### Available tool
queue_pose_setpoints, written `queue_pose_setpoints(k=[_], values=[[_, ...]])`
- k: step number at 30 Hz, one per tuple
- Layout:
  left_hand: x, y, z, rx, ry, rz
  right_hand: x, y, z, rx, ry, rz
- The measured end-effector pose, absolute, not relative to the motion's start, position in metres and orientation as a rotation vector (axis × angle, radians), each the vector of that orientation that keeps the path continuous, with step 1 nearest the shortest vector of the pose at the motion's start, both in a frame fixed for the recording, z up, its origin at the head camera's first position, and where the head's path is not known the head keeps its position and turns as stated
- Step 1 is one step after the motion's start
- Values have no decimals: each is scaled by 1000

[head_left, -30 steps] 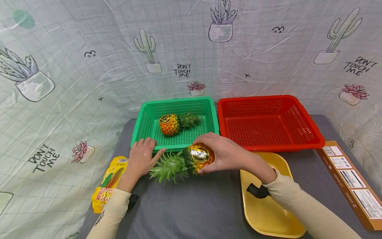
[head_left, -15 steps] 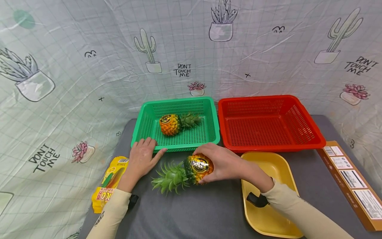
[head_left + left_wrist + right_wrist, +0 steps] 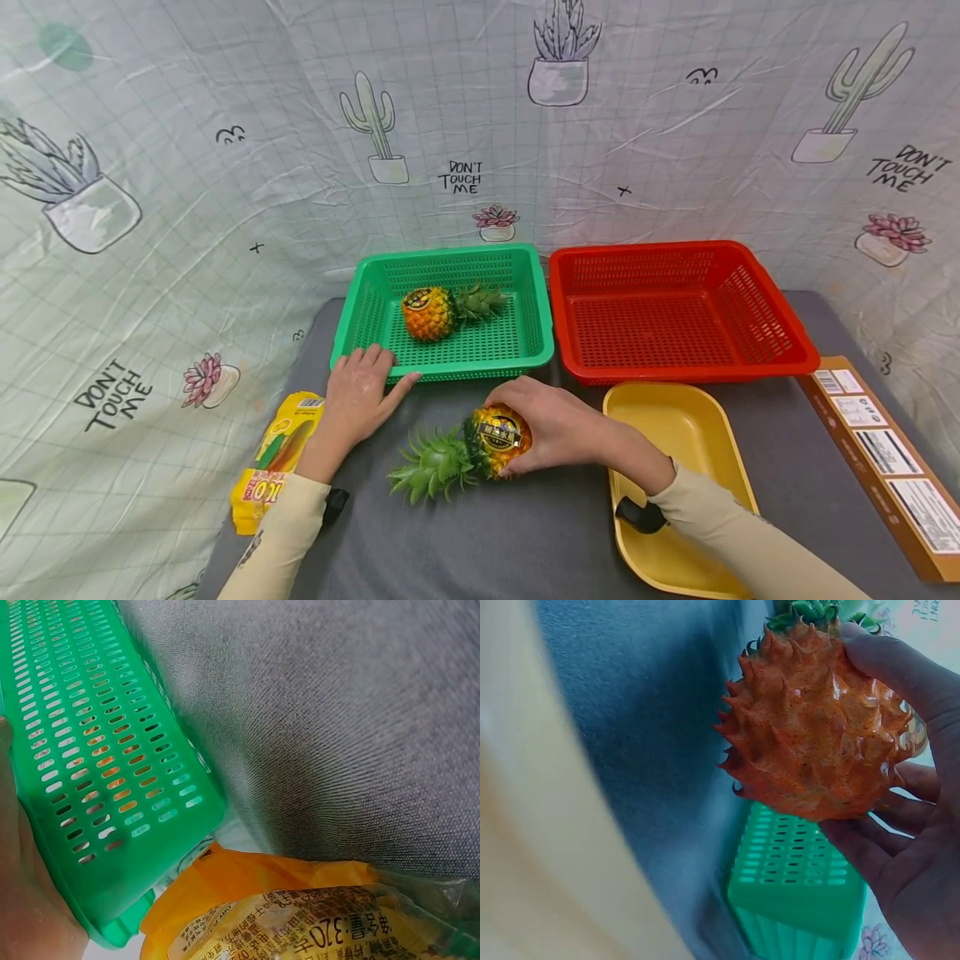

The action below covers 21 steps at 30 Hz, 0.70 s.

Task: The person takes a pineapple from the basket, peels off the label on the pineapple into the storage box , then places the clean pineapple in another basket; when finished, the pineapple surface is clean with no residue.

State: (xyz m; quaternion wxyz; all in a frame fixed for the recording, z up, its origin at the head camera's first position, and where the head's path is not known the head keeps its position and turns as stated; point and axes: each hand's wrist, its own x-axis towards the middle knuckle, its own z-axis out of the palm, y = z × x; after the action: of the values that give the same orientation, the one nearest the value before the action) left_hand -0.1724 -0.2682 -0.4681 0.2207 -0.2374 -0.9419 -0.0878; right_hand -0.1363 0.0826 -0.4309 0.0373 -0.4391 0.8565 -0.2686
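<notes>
My right hand (image 3: 558, 425) grips a small pineapple (image 3: 497, 437) by its orange body, its leafy crown pointing left over the grey table. A black and gold sticker faces up on it. In the right wrist view the thumb and fingers wrap round the spiny pineapple (image 3: 817, 724). My left hand (image 3: 362, 392) rests on the front left rim of the green basket (image 3: 457, 369), fingers over the edge and thumb spread. A second pineapple (image 3: 429, 315) lies on its side inside that basket, crown to the right.
A red basket (image 3: 682, 372) stands right of the green one. The yellow tray (image 3: 682, 417) lies in front of it, partly under my right forearm. A yellow snack bag (image 3: 281, 454) lies beside my left forearm. At the far right lies a long brown box (image 3: 877, 450).
My right hand has drawn the pineapple back from the green basket's front rim, toward me and lower. The left hand stays on the rim.
</notes>
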Motion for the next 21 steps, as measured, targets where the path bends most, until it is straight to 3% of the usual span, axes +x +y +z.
queue_pose_setpoints(k=[21], values=[[-173,-267,-470,-662,-2581,-247,-133,83,-445,-1327,2635,-751]])
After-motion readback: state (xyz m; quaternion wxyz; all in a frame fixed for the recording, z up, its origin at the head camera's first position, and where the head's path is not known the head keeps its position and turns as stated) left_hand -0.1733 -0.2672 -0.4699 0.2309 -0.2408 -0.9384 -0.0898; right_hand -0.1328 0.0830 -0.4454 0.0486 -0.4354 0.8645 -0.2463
